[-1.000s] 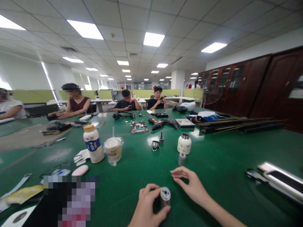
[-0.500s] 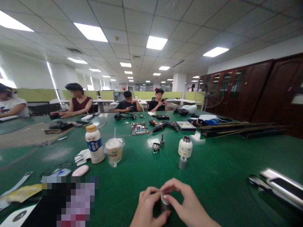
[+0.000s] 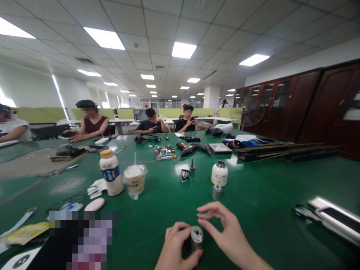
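My left hand (image 3: 176, 245) is wrapped around a small grey metal cylinder (image 3: 197, 235) that stands upright at the table's near edge. Its round top face shows, with several dark holes in it; my fingers cover part of its side. Just above and to the right, my right hand (image 3: 222, 228) hovers with thumb and fingers apart, and I see nothing between them. Beyond that hand, a short grey metal piece (image 3: 216, 192) stands in front of a cream bottle (image 3: 219, 174) without a lid. A small steel cup-like part (image 3: 184, 174) and a dark fitting (image 3: 192, 165) are farther back.
On the green table (image 3: 168, 198) are a milk tea bottle (image 3: 111, 174), a lidded drink cup (image 3: 135, 180), a pink oval case (image 3: 95, 204), a circuit board (image 3: 165, 152) and a power drill (image 3: 187, 150). Long thin rods (image 3: 281, 150) lie back right. Several people sit across the table.
My right hand has come off the top of the metal cylinder, moving up and to the right, and its fingers have spread. The cylinder's top is now uncovered; my left hand stays around it.
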`<act>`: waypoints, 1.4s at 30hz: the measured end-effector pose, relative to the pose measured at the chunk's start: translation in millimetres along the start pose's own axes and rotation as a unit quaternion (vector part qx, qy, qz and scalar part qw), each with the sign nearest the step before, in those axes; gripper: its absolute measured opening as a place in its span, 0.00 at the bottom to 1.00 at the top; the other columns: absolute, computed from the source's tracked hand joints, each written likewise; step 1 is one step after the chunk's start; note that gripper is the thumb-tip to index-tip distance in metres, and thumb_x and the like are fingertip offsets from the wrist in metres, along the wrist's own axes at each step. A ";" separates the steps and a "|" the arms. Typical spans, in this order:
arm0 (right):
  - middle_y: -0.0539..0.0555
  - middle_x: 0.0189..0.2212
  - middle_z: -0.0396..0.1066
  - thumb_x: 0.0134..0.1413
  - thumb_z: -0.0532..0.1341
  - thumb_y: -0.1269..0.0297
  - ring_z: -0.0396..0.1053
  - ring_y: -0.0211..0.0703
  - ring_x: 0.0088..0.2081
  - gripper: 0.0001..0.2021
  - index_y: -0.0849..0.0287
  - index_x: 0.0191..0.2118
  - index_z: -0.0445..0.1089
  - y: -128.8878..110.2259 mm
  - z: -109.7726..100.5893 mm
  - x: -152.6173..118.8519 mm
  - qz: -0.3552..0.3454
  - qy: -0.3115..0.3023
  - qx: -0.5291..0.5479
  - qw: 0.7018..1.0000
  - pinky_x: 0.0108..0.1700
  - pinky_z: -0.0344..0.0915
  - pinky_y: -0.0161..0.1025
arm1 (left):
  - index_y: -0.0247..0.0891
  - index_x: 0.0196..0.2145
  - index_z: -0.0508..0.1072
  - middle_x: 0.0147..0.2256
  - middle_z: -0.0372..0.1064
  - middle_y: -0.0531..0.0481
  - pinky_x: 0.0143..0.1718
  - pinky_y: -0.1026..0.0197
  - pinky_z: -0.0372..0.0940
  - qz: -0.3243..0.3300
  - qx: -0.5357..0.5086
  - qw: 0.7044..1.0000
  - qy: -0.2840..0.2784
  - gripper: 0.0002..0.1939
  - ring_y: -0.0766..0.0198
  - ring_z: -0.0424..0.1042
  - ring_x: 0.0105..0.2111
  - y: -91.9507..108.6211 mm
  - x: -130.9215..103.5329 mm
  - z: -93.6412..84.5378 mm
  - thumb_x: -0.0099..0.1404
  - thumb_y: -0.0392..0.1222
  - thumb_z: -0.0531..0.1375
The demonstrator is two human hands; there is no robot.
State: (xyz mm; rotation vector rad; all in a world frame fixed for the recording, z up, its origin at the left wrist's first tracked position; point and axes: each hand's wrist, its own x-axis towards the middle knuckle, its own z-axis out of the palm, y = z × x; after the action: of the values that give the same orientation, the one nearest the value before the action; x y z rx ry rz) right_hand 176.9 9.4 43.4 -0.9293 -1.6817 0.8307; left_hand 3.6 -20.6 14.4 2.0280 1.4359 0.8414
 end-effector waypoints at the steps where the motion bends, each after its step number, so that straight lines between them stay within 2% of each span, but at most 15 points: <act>1: 0.53 0.37 0.75 0.52 0.64 0.67 0.76 0.45 0.38 0.07 0.57 0.38 0.68 6.1 -5.3 3.7 -0.002 0.028 -0.001 1.000 0.46 0.69 0.43 | 0.43 0.45 0.76 0.45 0.70 0.45 0.51 0.52 0.60 -0.004 0.002 1.000 -0.001 0.20 0.51 0.67 0.48 0.4 -0.3 -0.4 0.52 0.37 0.65; 3: 0.54 0.37 0.75 0.51 0.65 0.65 0.76 0.46 0.37 0.09 0.57 0.38 0.67 21.6 -16.9 10.2 0.010 0.046 -0.011 0.999 0.46 0.69 0.44 | 0.44 0.45 0.76 0.45 0.70 0.46 0.51 0.52 0.60 -0.009 0.002 1.000 -0.003 0.20 0.51 0.67 0.47 0.5 -0.9 -0.3 0.52 0.37 0.65; 6: 0.54 0.36 0.76 0.49 0.65 0.67 0.76 0.47 0.37 0.10 0.58 0.39 0.69 45.0 -28.9 13.8 0.048 -0.011 -0.031 0.998 0.44 0.70 0.45 | 0.43 0.44 0.77 0.45 0.71 0.46 0.51 0.52 0.59 -0.006 -0.002 1.000 0.011 0.21 0.51 0.67 0.47 -1.3 -0.9 2.7 0.51 0.36 0.65; 8: 0.55 0.36 0.76 0.49 0.66 0.66 0.76 0.48 0.38 0.10 0.58 0.38 0.69 51.1 -30.5 12.9 0.060 -0.029 -0.027 0.997 0.44 0.71 0.46 | 0.43 0.44 0.77 0.44 0.71 0.45 0.51 0.52 0.60 -0.001 -0.004 1.000 0.026 0.21 0.51 0.67 0.46 -3.1 -0.5 5.1 0.50 0.35 0.65; 10: 0.56 0.38 0.75 0.50 0.66 0.64 0.76 0.48 0.38 0.11 0.58 0.39 0.68 44.9 -27.4 10.8 0.062 -0.021 -0.002 0.998 0.46 0.70 0.47 | 0.43 0.44 0.77 0.44 0.71 0.45 0.50 0.52 0.60 0.001 -0.005 0.999 0.032 0.21 0.51 0.68 0.46 -4.2 -0.3 6.1 0.50 0.34 0.65; 12: 0.56 0.40 0.74 0.50 0.66 0.64 0.76 0.48 0.38 0.12 0.58 0.40 0.66 28.8 -20.6 7.7 0.057 -0.014 0.035 0.998 0.47 0.69 0.47 | 0.43 0.44 0.77 0.44 0.71 0.45 0.50 0.52 0.60 0.000 -0.005 1.000 0.024 0.21 0.51 0.68 0.46 -3.7 -0.2 5.0 0.50 0.34 0.65; 17: 0.52 0.37 0.74 0.51 0.64 0.71 0.75 0.44 0.39 0.08 0.57 0.38 0.67 -8.9 2.4 -4.6 0.047 -0.073 0.063 0.994 0.45 0.69 0.41 | 0.42 0.43 0.77 0.44 0.71 0.46 0.50 0.53 0.60 0.013 -0.014 1.000 0.004 0.18 0.52 0.67 0.47 -0.1 -0.6 0.9 0.52 0.35 0.65; 20: 0.51 0.34 0.75 0.51 0.63 0.73 0.75 0.43 0.38 0.07 0.57 0.37 0.69 -10.2 10.7 -9.1 0.044 -0.084 0.036 0.995 0.44 0.69 0.40 | 0.41 0.41 0.77 0.44 0.72 0.45 0.49 0.54 0.61 0.021 -0.009 1.000 0.017 0.17 0.52 0.68 0.46 -1.1 -0.7 2.4 0.52 0.34 0.65; 24: 0.48 0.29 0.72 0.46 0.66 0.71 0.71 0.42 0.30 0.11 0.56 0.38 0.69 -2.2 9.2 -8.3 0.031 -0.029 -0.058 0.997 0.38 0.68 0.40 | 0.44 0.43 0.77 0.43 0.72 0.47 0.48 0.53 0.61 0.026 -0.002 0.999 0.029 0.19 0.52 0.69 0.45 -4.2 0.2 5.0 0.51 0.34 0.66; 26: 0.50 0.31 0.71 0.48 0.65 0.69 0.71 0.42 0.32 0.11 0.56 0.40 0.68 -1.5 5.9 -8.1 0.008 -0.010 -0.064 0.998 0.40 0.68 0.41 | 0.45 0.43 0.77 0.42 0.73 0.47 0.48 0.53 0.62 0.023 0.000 1.000 0.019 0.20 0.52 0.69 0.44 -5.0 0.7 5.2 0.50 0.35 0.66; 30: 0.54 0.42 0.72 0.53 0.62 0.69 0.73 0.46 0.42 0.13 0.55 0.45 0.66 -6.9 5.2 -11.6 -0.008 -0.062 -0.010 0.998 0.49 0.67 0.44 | 0.44 0.43 0.77 0.43 0.72 0.46 0.48 0.53 0.62 0.021 -0.004 0.999 0.028 0.20 0.52 0.69 0.45 -4.6 0.5 4.9 0.50 0.34 0.65; 33: 0.54 0.40 0.73 0.53 0.62 0.71 0.74 0.45 0.40 0.11 0.55 0.43 0.68 -7.2 8.0 -12.3 0.006 -0.072 -0.006 0.997 0.48 0.68 0.45 | 0.43 0.42 0.77 0.43 0.72 0.46 0.49 0.53 0.61 0.019 -0.011 0.999 0.027 0.19 0.52 0.68 0.45 -3.0 -0.2 4.1 0.50 0.34 0.65; 38: 0.53 0.38 0.74 0.52 0.63 0.69 0.74 0.44 0.36 0.09 0.56 0.41 0.67 12.7 -3.5 0.1 0.003 0.010 -0.029 1.000 0.47 0.68 0.44 | 0.43 0.44 0.77 0.44 0.71 0.45 0.50 0.52 0.60 -0.005 -0.012 1.000 0.006 0.20 0.51 0.67 0.46 0.1 -0.5 0.6 0.51 0.35 0.65; 42: 0.53 0.38 0.74 0.51 0.63 0.70 0.74 0.44 0.36 0.10 0.57 0.40 0.68 40.5 -18.8 7.0 0.030 -0.016 -0.055 0.998 0.46 0.68 0.45 | 0.42 0.44 0.77 0.45 0.70 0.45 0.50 0.52 0.60 -0.014 -0.010 1.000 0.002 0.20 0.51 0.67 0.46 1.2 -0.7 -0.5 0.51 0.36 0.65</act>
State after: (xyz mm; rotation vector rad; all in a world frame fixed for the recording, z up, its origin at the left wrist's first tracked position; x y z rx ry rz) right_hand 201.3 36.3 16.5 -1.0515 -1.7494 0.8026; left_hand 3.8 -21.5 15.4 1.9879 1.4477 0.8451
